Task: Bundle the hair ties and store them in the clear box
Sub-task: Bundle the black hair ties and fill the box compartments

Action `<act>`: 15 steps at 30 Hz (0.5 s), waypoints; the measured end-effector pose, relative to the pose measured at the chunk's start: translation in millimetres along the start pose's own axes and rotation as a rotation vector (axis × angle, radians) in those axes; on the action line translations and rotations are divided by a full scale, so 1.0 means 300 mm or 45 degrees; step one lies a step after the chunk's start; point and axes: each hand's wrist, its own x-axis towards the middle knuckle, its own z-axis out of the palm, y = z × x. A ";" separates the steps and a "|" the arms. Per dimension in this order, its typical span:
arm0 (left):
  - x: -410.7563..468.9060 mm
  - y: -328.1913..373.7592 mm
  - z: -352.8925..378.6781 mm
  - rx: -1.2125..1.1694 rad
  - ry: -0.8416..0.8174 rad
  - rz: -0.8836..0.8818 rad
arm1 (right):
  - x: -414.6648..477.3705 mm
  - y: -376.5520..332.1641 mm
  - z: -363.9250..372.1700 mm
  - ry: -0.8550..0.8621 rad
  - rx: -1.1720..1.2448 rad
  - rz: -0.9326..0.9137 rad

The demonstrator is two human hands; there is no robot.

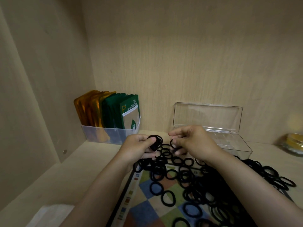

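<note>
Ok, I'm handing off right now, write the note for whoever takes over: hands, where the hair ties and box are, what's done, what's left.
Left hand: holds a small stack of black hair ties, the bundle in progress.
Right hand: pinches a single tie, close to the stack.
Loose ties: a large pile spread over the checkered board, spilling off to the right.
Clear box: behind the right hand, lid up, seemingly empty.
Done: one bundle partly gathered; nothing visibly stored.
Left: finish this bundle, bundle the rest, put them in the box.
</note>
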 end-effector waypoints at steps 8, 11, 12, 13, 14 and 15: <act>-0.021 0.003 0.044 -0.094 -0.207 -0.045 | -0.017 -0.021 0.039 0.086 -0.053 -0.245; -0.036 0.013 0.057 -0.259 -0.344 -0.062 | -0.018 -0.004 0.049 0.130 -0.074 -0.274; -0.035 0.015 0.060 -0.319 -0.359 -0.077 | -0.017 -0.002 0.049 0.145 -0.070 -0.270; -0.037 0.018 0.062 -0.382 -0.368 -0.096 | -0.018 0.000 0.049 0.156 -0.066 -0.255; -0.039 0.021 0.062 -0.432 -0.378 -0.110 | -0.017 0.001 0.049 0.164 -0.066 -0.237; -0.040 0.023 0.061 -0.441 -0.389 -0.108 | -0.016 0.001 0.051 0.169 -0.061 -0.212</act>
